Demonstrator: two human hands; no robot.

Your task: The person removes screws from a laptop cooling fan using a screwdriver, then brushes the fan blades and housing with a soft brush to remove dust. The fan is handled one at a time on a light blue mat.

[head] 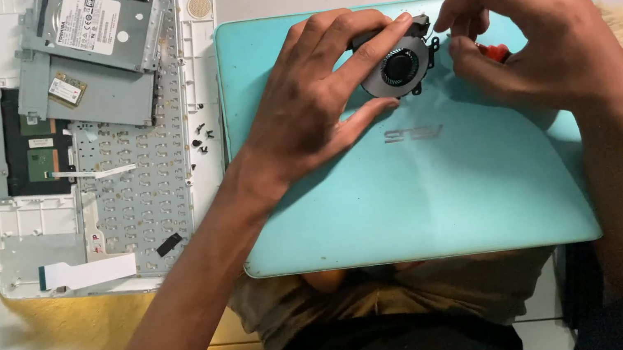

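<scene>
On the turquoise laptop lid [429,181] lies a small round black cooling fan [400,67], pinned between the left hand's [315,91] spread fingers, index over its top edge and lower fingers beneath, while the right hand's [548,37] fingers pinch closed at the fan's upper right corner.

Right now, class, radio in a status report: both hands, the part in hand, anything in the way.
Left hand fingers grip round black cooling fan on turquoise laptop lid. Right hand pinches at fan's edge, red-handled tool beneath. Loose screws lie clear.
</scene>
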